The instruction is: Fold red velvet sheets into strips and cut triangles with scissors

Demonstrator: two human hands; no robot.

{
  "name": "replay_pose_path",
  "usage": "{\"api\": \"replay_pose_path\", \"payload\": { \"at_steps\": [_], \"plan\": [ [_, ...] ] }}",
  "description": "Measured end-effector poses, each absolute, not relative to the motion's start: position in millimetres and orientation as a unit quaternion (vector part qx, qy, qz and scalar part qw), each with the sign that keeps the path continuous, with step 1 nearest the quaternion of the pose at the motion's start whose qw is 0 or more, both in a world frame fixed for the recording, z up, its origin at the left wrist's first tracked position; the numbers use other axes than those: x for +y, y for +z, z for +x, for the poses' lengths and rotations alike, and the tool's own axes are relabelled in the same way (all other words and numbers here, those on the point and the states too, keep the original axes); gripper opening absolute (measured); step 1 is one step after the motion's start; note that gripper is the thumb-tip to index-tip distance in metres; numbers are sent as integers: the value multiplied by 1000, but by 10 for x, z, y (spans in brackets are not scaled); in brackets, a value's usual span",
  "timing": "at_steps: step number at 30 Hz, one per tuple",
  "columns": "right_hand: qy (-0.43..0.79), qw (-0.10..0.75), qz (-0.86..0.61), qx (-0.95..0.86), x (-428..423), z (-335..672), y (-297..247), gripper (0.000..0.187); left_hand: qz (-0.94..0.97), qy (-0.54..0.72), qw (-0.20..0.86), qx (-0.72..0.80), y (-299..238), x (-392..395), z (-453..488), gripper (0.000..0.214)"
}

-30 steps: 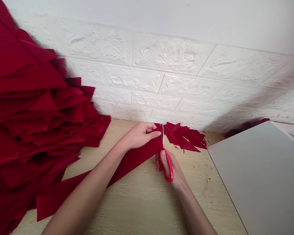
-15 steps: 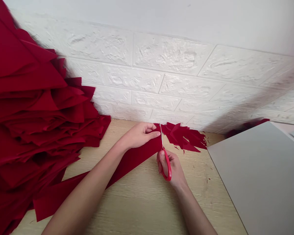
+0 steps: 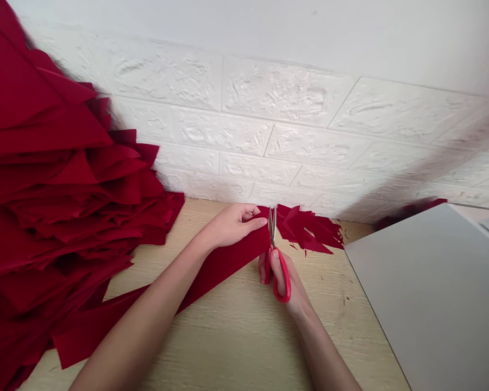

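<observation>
My left hand pinches the far end of a long dark red fabric strip that runs diagonally across the wooden table. My right hand grips red-handled scissors; their blades point away from me and stand slightly apart at the strip's end, right beside my left fingertips. Just past the blades lies a small heap of red cut-off scraps against the wall.
A big pile of red fabric pieces fills the left side, reaching up the white brick-pattern wall. A grey flat board covers the table's right part. Tiny red snippets dot the wood near it.
The scissor blades, shut half a second ago, have parted again at the strip's end. The strip has slid slightly toward the blades. My left hand stays in place.
</observation>
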State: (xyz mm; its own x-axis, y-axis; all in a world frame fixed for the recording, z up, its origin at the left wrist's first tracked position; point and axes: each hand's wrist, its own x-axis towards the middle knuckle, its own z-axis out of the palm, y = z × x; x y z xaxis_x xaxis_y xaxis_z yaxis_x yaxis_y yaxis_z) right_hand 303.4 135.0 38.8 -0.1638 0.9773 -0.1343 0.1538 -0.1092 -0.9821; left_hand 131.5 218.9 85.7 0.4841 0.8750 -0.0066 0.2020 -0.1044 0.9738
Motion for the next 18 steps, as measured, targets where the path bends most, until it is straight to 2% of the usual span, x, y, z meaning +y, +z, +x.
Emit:
{"api": "replay_pose_path", "payload": {
  "at_steps": [9,18],
  "plan": [
    [547,347,-494,-580,1336,3074,472,60,667,345,525,401,865,2195,1312,27],
    [559,351,-482,-576,1324,3051,466,58,662,363,507,416,918,2166,1328,25]
  ]
}}
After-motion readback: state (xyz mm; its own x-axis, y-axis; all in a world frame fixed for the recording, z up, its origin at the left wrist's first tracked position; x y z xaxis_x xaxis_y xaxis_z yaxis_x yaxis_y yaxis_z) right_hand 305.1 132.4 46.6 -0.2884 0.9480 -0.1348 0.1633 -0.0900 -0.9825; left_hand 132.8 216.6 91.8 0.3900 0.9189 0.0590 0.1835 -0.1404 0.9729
